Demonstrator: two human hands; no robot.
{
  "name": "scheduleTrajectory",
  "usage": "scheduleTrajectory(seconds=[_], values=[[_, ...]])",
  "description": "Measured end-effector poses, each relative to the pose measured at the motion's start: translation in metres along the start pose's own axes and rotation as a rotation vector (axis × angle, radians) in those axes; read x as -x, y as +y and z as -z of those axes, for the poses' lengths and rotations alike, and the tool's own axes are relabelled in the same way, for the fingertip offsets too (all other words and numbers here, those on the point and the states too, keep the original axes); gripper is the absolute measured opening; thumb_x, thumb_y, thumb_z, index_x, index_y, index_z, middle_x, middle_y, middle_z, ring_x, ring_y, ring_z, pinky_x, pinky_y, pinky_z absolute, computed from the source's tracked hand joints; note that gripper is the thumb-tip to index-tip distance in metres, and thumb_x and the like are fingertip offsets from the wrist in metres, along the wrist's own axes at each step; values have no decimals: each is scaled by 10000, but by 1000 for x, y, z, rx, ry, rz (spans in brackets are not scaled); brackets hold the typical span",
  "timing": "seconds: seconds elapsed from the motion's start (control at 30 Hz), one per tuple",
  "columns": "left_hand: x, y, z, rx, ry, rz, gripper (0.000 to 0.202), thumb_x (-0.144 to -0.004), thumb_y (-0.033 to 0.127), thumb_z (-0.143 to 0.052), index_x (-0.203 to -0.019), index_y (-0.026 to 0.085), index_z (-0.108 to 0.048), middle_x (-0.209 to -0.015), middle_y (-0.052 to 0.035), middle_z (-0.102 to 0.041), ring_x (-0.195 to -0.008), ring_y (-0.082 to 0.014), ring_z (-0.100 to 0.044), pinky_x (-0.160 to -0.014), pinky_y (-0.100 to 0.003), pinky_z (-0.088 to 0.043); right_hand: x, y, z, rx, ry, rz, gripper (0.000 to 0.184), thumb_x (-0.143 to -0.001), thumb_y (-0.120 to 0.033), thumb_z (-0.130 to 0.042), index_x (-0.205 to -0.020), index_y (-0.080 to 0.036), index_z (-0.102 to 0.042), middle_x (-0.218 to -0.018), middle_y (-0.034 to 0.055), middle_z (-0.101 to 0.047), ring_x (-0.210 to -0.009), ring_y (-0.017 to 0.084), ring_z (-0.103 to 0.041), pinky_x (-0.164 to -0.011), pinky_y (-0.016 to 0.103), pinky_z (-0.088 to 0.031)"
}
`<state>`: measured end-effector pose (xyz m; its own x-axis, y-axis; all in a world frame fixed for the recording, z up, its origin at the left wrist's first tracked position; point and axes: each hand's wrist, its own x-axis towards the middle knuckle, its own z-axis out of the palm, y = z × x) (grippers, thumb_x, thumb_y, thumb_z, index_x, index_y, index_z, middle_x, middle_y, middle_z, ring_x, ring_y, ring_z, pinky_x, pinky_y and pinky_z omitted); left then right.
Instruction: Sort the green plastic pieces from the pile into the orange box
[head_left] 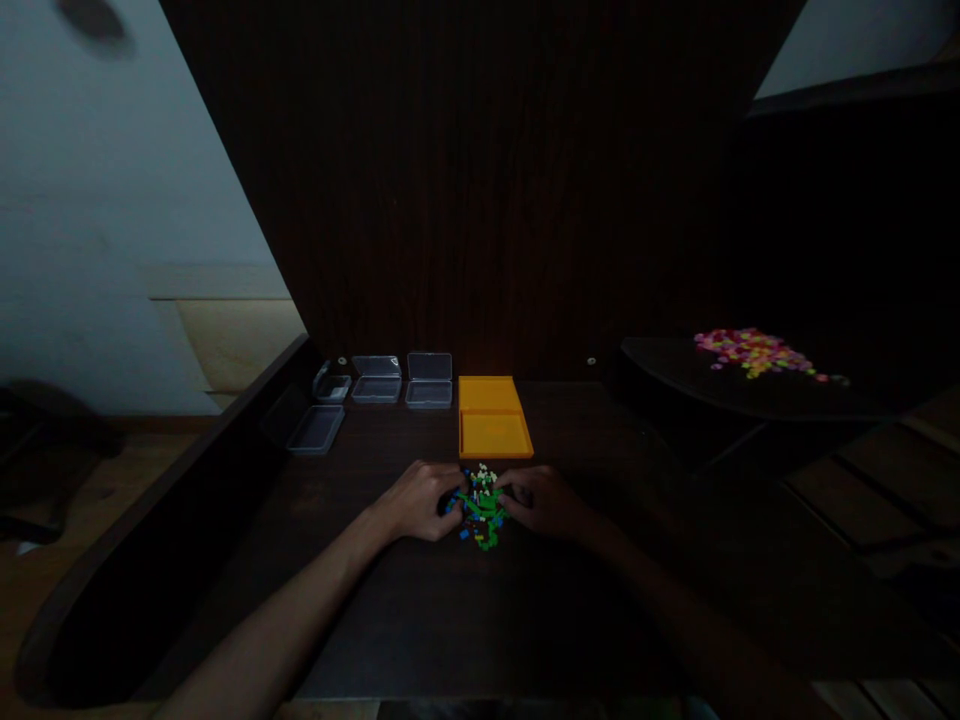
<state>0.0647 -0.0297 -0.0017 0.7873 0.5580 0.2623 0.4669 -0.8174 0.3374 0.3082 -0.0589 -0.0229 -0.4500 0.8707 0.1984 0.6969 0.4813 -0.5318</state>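
Note:
A small heap of tiny bricks (481, 505), green, blue and white, lies on the dark wooden desk (420, 610) in front of me. My left hand (417, 499) rests at the heap's left side with curled fingers touching the pieces. My right hand (545, 500) is at the heap's right side, fingers also curled against it. What either hand holds among the pieces is too dim to make out. Just behind the heap lies an open orange box (493, 420), its lid laid back.
Several clear plastic cases (376, 379) lie open at the back left of the desk, one (316, 428) nearer the left rail. A side shelf (750, 395) on the right carries a scatter of pink and yellow pieces (752, 352). A dark wood panel stands behind.

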Motion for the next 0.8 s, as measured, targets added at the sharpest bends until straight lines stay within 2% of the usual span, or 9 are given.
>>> scheduleTrajectory(seconds=[0.2,0.37,0.67,0.8], values=[[-1,0,0,-5,-10,-5,73,-771,196,-527,-788,183,-596,-717,-7,-595,-633,-143,-556,-596,-235,-399,0,0,1,-50,-1,-43,99,-818,-258,-607,-859,-198,-675,-549,-58,-543,-498,93,-512,-578,218,-367],[0,-2,-2,14,-5,-12,76,-778,203,-533,-809,182,-599,-720,-6,-601,-643,-144,-568,-610,-236,-407,0,2,0,-93,29,-33,89,-833,-257,-588,-830,-197,-653,-545,-63,-522,-502,92,-505,-590,223,-383],[-1,-1,-2,20,31,-28,86,-798,191,-509,-811,182,-593,-712,-7,-595,-641,-141,-562,-610,-234,-403,-2,3,-1,-241,313,-43,131,-864,-289,-563,-784,-197,-611,-578,-42,-499,-518,103,-470,-533,225,-387],[0,-1,-3,29,56,-37,106,-818,202,-489,-810,181,-593,-711,-12,-595,-641,-140,-560,-615,-236,-407,-3,-2,2,-248,453,-19,126,-869,-274,-559,-774,-200,-594,-704,-6,-538,-571,111,-485,-538,233,-407]])
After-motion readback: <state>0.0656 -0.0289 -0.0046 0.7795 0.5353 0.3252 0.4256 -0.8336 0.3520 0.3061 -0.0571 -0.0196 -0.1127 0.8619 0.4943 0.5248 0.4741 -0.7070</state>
